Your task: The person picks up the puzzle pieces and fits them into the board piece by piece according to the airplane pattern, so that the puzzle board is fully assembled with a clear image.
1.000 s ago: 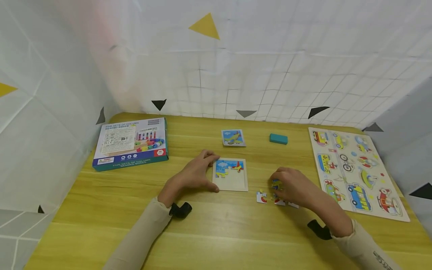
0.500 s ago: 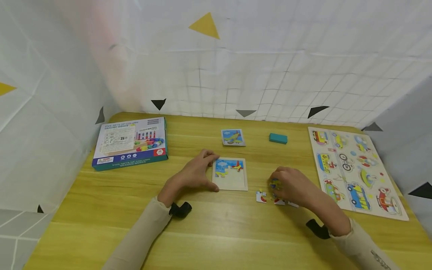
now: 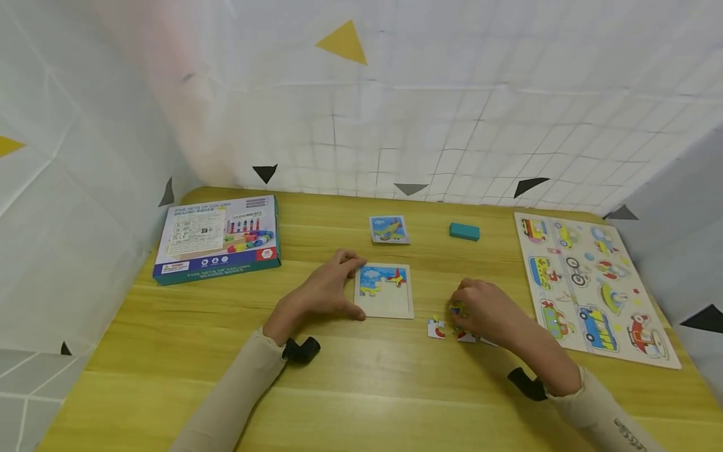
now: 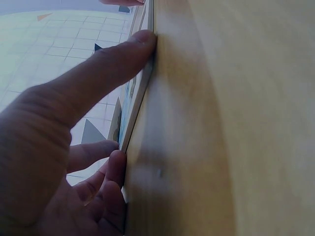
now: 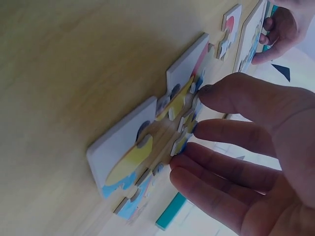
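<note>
My left hand [image 3: 327, 285] holds the left side of a small square jigsaw tray [image 3: 393, 306], thumb at the near corner and fingers at the far one. In the left wrist view the thumb presses the edge of the tray [image 4: 136, 110]. Blue sky pieces and a red-yellow piece fill part of the tray; its lower right is bare. My right hand [image 3: 488, 307] pinches a blue-and-yellow puzzle piece [image 5: 186, 122] low over the table, among several loose pieces. A white corner piece with red [image 3: 436, 328] lies left of it. Fingers partly hide the pinched piece.
Behind the tray lies a small airplane picture puzzle [image 3: 390, 230], with a teal block [image 3: 464, 231] to its right. A large vehicle peg board [image 3: 595, 289] lies at the right. At the back left is a bead-toy box [image 3: 217, 238]. White cloth walls stand behind.
Both hands stay nearly in place. The right fingers shift very slightly at the puzzle piece; the tray keeps its place.
</note>
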`<state>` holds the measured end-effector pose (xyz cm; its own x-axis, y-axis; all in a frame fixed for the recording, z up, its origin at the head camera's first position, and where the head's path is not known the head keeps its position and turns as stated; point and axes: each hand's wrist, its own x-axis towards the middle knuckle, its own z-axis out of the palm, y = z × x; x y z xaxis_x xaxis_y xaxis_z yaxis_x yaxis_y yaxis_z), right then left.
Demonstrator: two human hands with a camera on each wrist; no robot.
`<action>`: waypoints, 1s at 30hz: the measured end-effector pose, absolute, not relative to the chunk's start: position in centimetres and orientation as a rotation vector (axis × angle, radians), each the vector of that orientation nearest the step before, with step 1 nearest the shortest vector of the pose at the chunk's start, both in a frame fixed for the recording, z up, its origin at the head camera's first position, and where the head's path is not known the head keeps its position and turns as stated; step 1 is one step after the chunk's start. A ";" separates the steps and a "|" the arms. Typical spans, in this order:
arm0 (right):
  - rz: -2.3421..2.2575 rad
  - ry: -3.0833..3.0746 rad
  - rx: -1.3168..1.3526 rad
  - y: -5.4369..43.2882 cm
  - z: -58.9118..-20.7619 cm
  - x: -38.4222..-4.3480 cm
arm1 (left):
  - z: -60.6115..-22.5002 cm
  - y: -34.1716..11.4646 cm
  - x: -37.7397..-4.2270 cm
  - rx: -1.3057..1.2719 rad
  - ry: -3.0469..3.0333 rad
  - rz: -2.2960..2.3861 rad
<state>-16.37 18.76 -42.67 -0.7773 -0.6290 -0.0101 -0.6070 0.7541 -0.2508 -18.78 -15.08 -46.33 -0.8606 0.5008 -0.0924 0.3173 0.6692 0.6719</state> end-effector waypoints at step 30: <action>-0.423 2.875 -1.056 18.9 -43.2 -16.4 | -46.4 -15.0 -18.7 0.643 2.618 0.970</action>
<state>-16.43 18.90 -43.15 -0.7657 -0.6415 0.0469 -0.6279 0.7296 -0.2711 -18.71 -15.04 -46.37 -0.8633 0.4947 -0.1005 0.3099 0.6764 0.6681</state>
